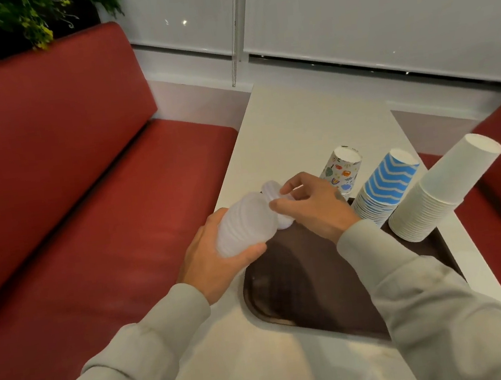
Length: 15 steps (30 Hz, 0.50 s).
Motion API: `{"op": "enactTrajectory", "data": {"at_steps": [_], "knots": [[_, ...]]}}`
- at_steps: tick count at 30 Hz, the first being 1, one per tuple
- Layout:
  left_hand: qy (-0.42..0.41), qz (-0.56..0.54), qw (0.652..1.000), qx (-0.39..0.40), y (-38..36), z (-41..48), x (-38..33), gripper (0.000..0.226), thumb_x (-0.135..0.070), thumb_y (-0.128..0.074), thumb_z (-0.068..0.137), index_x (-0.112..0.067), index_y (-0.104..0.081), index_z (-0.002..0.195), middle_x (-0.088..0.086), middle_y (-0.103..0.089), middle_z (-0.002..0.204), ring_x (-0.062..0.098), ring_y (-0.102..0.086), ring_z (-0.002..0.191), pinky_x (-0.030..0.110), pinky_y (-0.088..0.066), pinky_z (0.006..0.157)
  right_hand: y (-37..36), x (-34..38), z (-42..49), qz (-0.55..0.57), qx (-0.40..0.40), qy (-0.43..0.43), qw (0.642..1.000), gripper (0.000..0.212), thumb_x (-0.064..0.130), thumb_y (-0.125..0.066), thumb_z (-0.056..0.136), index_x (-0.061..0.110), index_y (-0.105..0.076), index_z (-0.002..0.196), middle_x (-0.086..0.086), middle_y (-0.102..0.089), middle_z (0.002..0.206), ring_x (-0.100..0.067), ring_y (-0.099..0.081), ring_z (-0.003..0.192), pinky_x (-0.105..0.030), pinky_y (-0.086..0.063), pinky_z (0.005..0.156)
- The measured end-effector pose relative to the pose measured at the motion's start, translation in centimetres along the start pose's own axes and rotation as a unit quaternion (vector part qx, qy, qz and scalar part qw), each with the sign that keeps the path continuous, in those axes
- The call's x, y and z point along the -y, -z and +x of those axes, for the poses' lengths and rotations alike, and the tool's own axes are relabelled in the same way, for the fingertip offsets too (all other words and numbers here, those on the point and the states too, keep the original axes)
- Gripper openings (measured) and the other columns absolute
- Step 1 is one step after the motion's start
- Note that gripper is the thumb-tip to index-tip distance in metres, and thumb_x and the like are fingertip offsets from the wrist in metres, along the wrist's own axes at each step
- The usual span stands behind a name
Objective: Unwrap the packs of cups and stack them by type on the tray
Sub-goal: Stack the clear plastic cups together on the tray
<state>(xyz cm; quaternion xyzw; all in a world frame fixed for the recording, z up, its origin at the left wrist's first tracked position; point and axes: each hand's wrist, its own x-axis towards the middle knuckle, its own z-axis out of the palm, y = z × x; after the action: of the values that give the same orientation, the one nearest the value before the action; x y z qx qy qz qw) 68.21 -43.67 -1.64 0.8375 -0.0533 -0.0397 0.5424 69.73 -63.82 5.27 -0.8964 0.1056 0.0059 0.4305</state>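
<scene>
While clear cup stack [243,222] lies sideways above it, tray [303,294]: brown, smooth, rimmed.
Left grip [211,267]: wrapped round stack's middle.
Handling: thin ribbed plastic; likely light, slippery, crushable; hold sides.
Right grip [314,204]: pinching clear piece [271,191] at far end.
Beyond, inverted paper: white cups [442,191], blue chevron cups [390,182], patterned cups [343,169].

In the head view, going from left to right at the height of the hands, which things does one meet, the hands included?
Left hand → clear plastic cups → right hand → patterned cup stack → blue zigzag cup stack → plain white cup stack.
</scene>
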Motion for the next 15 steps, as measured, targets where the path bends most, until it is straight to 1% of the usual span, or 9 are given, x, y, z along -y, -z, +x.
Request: {"op": "enactTrajectory", "data": {"at_steps": [2, 5, 7, 9, 11, 12, 15], "knots": [[0.005, -0.019, 1.000, -0.013, 0.0, 0.7, 0.5, 0.071, -0.051, -0.084, 0.068, -0.053, -0.039, 0.124, -0.019, -0.053, 0.122, 0.011, -0.052, 0.111, 0.029, -0.044, 0.088, 0.2, -0.5, 1.5, 0.008, -0.012, -0.014, 1.000, 0.032, 0.049, -0.075, 0.073, 0.032, -0.061, 0.096, 0.005, -0.068, 0.100, -0.017, -0.067, 0.090, -0.029, -0.053, 0.068], [0.012, -0.039, 0.999, -0.018, -0.2, 1.4, 1.1, 0.071, -0.047, -0.084, 0.069, -0.052, -0.039, 0.124, -0.025, -0.052, 0.118, 0.006, -0.051, 0.108, 0.022, -0.041, 0.082, -0.1, -0.9, 3.4, 0.013, -0.004, -0.035, 0.999, 0.036, 0.052, -0.073, 0.067, 0.031, -0.062, 0.094, 0.004, -0.070, 0.096, -0.019, -0.068, 0.091, -0.041, -0.059, 0.081], [0.013, -0.043, 0.999, -0.014, -0.4, 1.8, 1.4, 0.071, -0.046, -0.083, 0.070, -0.052, -0.037, 0.124, -0.028, -0.050, 0.116, 0.003, -0.050, 0.105, 0.018, -0.040, 0.079, -0.8, -1.1, 4.1, 0.007, 0.011, -0.036, 0.999, 0.040, 0.055, -0.071, 0.060, 0.031, -0.063, 0.092, 0.004, -0.071, 0.095, -0.017, -0.067, 0.092, -0.044, -0.060, 0.083], [0.015, -0.051, 0.998, -0.017, -0.4, 2.3, 1.7, 0.070, -0.044, -0.082, 0.072, -0.051, -0.037, 0.125, -0.031, -0.049, 0.115, -0.003, -0.050, 0.103, 0.013, -0.039, 0.075, -1.4, -1.3, 4.7, -0.008, 0.008, -0.036, 0.999, 0.041, 0.054, -0.072, 0.063, 0.031, -0.062, 0.094, 0.003, -0.069, 0.097, -0.018, -0.066, 0.092, -0.039, -0.059, 0.078], [0.015, -0.064, 0.998, -0.022, -0.3, 2.7, 1.9, 0.069, -0.044, -0.081, 0.073, -0.052, -0.037, 0.125, -0.033, -0.048, 0.115, -0.008, -0.048, 0.105, 0.010, -0.038, 0.074, -1.8, -1.6, 5.2, -0.056, -0.004, -0.035, 0.998, 0.042, 0.050, -0.073, 0.070, 0.026, -0.059, 0.102, 0.001, -0.065, 0.102, -0.021, -0.063, 0.092, -0.031, -0.051, 0.068], [0.015, -0.071, 0.997, -0.022, -0.3, 2.9, 1.9, 0.068, -0.044, -0.081, 0.073, -0.052, -0.037, 0.125, -0.034, -0.049, 0.115, -0.009, -0.047, 0.106, 0.009, -0.039, 0.074, -2.1, -1.8, 5.6, -0.092, -0.006, -0.030, 0.995, 0.044, 0.049, -0.073, 0.072, 0.024, -0.056, 0.105, -0.001, -0.062, 0.105, -0.024, -0.061, 0.092, -0.030, -0.047, 0.066], [0.008, -0.082, 0.996, -0.022, -0.2, 3.4, 1.9, 0.068, -0.043, -0.082, 0.073, -0.055, -0.038, 0.124, -0.034, -0.050, 0.116, -0.014, -0.047, 0.107, 0.010, -0.040, 0.077, -3.1, -2.4, 6.4, -0.185, 0.004, -0.020, 0.982, 0.053, 0.049, -0.074, 0.075, 0.020, -0.051, 0.113, -0.006, -0.054, 0.108, -0.027, -0.053, 0.094, -0.031, -0.042, 0.073]]}}
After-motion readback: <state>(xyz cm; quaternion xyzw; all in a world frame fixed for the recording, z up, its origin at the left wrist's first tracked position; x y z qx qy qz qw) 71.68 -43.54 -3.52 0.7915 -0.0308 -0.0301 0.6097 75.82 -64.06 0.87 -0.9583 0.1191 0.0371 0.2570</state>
